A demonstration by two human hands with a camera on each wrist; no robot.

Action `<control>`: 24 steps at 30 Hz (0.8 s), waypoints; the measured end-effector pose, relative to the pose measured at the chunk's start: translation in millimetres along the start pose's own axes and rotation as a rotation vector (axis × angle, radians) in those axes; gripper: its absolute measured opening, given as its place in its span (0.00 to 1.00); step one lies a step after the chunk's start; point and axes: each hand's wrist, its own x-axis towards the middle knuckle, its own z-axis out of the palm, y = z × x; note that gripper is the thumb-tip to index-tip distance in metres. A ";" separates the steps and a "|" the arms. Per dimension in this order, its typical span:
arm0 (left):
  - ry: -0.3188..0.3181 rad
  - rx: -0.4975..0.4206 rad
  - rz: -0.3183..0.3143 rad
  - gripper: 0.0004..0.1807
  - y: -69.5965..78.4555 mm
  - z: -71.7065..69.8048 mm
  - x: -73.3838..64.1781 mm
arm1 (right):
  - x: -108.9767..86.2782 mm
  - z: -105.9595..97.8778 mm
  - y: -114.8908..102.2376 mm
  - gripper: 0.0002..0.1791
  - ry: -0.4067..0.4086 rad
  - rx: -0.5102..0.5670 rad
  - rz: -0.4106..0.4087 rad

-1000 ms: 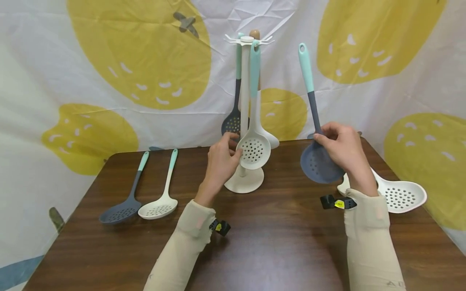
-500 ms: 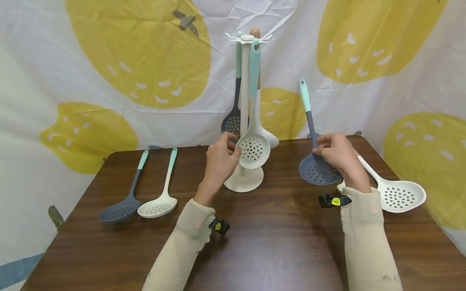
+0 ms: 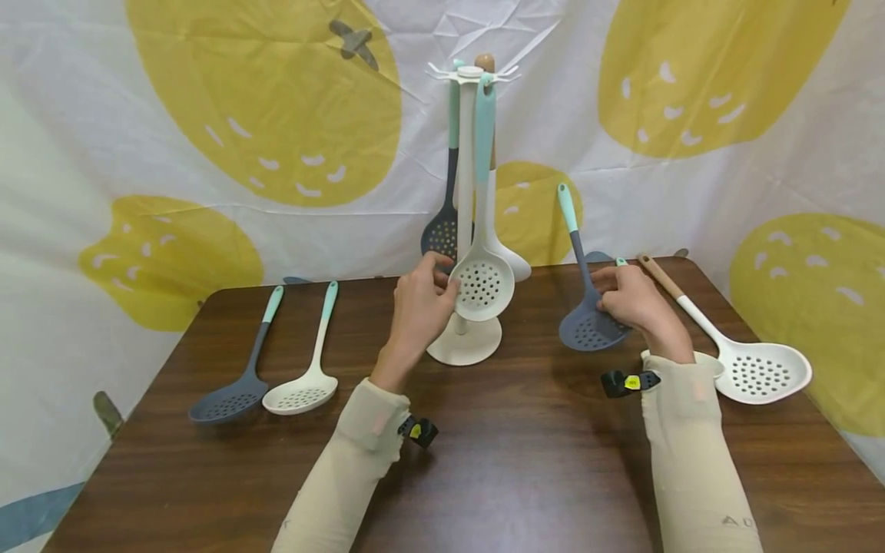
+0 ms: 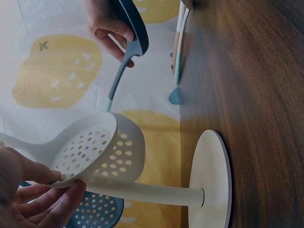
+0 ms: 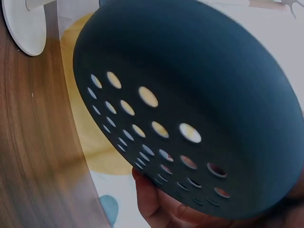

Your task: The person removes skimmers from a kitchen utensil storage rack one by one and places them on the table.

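My left hand (image 3: 423, 299) pinches the rim of a white skimmer (image 3: 484, 265) that hangs by its mint handle from a white utensil stand (image 3: 465, 177). In the left wrist view, thumb and fingers meet at that perforated bowl's edge (image 4: 95, 142). To the right, my right hand (image 3: 632, 296) grips a dark blue-grey skimmer (image 3: 588, 329) near its bowl, its mint handle pointing up and tilted left. The underside of this bowl (image 5: 190, 61) fills most of the right wrist view. Another dark skimmer (image 3: 438, 234) and a white utensil with a wooden handle (image 3: 515, 263) hang behind on the stand.
On the left of the wooden table (image 3: 498, 476) lie a dark skimmer (image 3: 224, 403) and a white skimmer (image 3: 300, 393). A white perforated turner with a wooden handle (image 3: 719, 334) lies at right, beside a white utensil partly hidden by my right sleeve. A patterned cloth (image 3: 346, 246) hangs behind.
My right hand has come down and slightly left with the dark skimmer, whose handle end is now much lower. My left hand stays at the hanging white skimmer.
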 end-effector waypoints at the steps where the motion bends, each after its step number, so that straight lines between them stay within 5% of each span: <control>1: -0.001 0.001 0.000 0.15 -0.2 0.1 0.1 | -0.1 0.1 0.3 0.31 -0.005 0.000 0.007; 24: 0.005 0.014 -0.009 0.13 -0.9 -1.0 0.3 | -0.1 7.7 2.7 0.28 -0.086 -0.024 0.059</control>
